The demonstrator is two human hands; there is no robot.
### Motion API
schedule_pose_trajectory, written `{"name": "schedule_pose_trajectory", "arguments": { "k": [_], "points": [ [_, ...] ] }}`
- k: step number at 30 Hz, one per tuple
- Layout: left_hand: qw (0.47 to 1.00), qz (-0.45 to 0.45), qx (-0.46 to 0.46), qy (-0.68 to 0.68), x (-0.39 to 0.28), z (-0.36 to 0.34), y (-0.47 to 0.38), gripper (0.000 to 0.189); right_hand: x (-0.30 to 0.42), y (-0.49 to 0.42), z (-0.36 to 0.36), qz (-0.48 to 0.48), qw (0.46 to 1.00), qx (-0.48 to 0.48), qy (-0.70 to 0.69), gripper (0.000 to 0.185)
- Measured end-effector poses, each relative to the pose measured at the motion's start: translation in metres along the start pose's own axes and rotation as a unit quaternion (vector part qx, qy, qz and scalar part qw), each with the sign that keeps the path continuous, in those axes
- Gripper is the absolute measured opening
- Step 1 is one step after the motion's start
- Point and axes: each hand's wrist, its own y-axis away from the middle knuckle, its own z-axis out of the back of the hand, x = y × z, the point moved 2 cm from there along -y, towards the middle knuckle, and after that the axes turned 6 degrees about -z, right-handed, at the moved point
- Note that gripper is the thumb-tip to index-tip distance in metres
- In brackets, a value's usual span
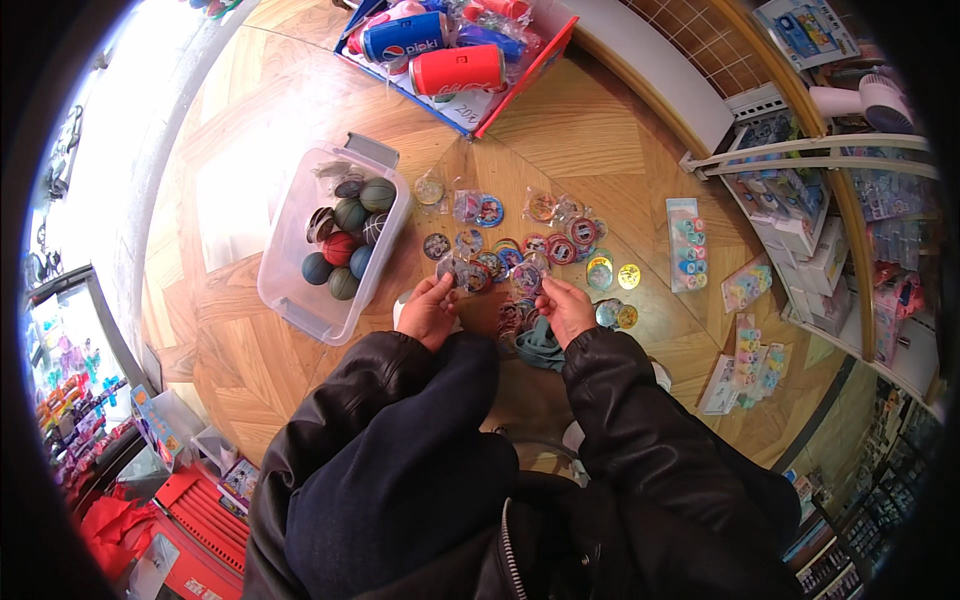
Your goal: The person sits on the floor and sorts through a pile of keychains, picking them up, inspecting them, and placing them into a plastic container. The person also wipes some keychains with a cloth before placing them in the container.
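Note:
My left hand [427, 311] pinches a small round disc [448, 268] between thumb and fingers; glare hides its print. In my right hand [566, 309] is another round disc [526, 279] with a colourful printed face, held by its edge. Between and beyond my hands, many similar printed discs [510, 257] lie in loose rows and heaps on the wooden floor. A few at the back, such as a yellow disc [429, 190], sit in clear wrappers. A grey-green cloth [540, 345] lies beside my right wrist, close to a pile of discs [511, 316].
At left stands a translucent plastic bin [274, 259] with several small balls. A box [450, 112] of can-shaped items and wrapped toys stands ahead. Packs of small coloured pots [688, 245] lie at right, before a stocked shelf [825, 322]. Red goods [195, 525] are at lower left.

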Motion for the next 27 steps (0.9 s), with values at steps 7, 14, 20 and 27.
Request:
{"name": "schedule_pose_trajectory", "arguments": {
  "k": [7,14,20,27],
  "points": [
    [0.999,-0.009,0.013,-0.040,-0.003,-0.008,0.005,0.011,0.015,0.021,-0.019,0.003,0.994,0.105,-0.025,0.017],
    [0.996,-0.037,0.077,0.010,-0.006,-0.020,0.010,0.010,0.027,0.037,-0.041,0.330,0.914,0.093,0.217,0.017],
    [0.990,-0.045,0.136,0.000,-0.008,-0.025,0.012,0.010,0.038,0.053,-0.051,0.388,0.869,0.042,0.306,0.017],
    [0.988,-0.025,0.150,0.022,-0.007,-0.031,0.016,0.012,0.034,0.051,-0.047,0.388,0.872,0.030,0.297,0.015]
  ]
}}
